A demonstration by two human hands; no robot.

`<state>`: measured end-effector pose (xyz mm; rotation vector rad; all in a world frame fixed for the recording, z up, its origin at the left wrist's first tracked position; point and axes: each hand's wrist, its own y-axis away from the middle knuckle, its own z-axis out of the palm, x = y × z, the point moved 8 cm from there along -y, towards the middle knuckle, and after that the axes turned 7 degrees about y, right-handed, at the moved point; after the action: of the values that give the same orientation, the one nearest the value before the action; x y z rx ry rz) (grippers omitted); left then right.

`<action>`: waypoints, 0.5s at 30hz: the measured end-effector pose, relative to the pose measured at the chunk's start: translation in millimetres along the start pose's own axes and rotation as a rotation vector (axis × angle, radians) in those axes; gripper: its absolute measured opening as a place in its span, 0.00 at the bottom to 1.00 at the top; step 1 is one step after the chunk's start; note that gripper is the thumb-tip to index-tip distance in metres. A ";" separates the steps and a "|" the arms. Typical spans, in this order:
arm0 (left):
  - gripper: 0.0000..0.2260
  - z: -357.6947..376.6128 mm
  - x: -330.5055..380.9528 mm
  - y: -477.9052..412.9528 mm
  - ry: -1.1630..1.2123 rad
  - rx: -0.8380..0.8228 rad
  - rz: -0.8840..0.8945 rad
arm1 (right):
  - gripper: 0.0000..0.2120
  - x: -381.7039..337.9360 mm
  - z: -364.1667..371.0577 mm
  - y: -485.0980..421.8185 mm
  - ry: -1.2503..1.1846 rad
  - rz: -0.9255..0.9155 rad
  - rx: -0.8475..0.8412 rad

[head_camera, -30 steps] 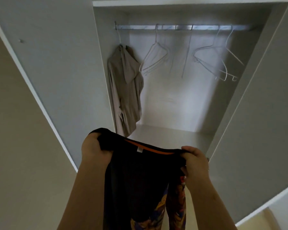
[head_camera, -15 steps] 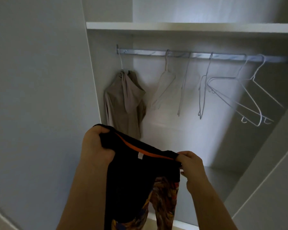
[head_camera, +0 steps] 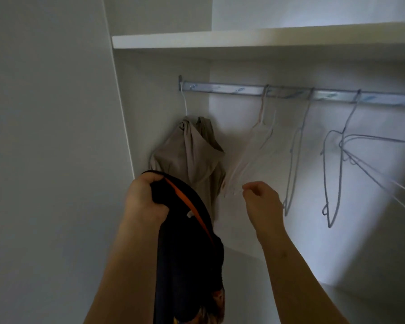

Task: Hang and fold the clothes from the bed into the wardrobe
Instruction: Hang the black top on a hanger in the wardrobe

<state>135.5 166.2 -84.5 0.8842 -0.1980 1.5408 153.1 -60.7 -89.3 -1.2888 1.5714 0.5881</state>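
Beige hooded garment [head_camera: 187,157] hung on white hanger [head_camera: 185,105] at left end of wardrobe rail [head_camera: 220,86]; several blue wire hangers [head_camera: 338,183] hung bare further right.

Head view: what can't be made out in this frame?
Head view, the only one:
- right hand: blur hides whether its fingers touch the pale hanger.
- black garment, gripped by the left hand: lower part cut off by the bottom edge.
- beige garment: lower part hidden behind the black garment.
- rightmost hanger: blurred, cut off by the right edge.
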 end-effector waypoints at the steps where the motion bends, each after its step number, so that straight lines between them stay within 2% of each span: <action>1: 0.08 8.4 -1.0 -9.7 -0.004 -0.009 -0.011 | 0.07 -2.3 2.5 -14.7 0.028 -0.015 0.002; 7: 0.11 36.8 -9.4 -60.1 0.041 -0.011 -0.029 | 0.18 -12.5 27.6 -89.9 0.300 -0.077 -0.002; 11: 0.10 45.2 -11.0 -88.2 0.053 0.000 -0.036 | 0.30 -17.0 49.0 -119.9 0.473 -0.103 0.000; 15: 0.07 58.2 -8.8 -115.5 0.046 -0.003 -0.043 | 0.36 0.0 52.2 -135.6 0.637 -0.068 0.028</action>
<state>263.5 147.7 -92.4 0.8445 -0.1473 1.5190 298.2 -60.5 -82.2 -1.5953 2.0211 0.1031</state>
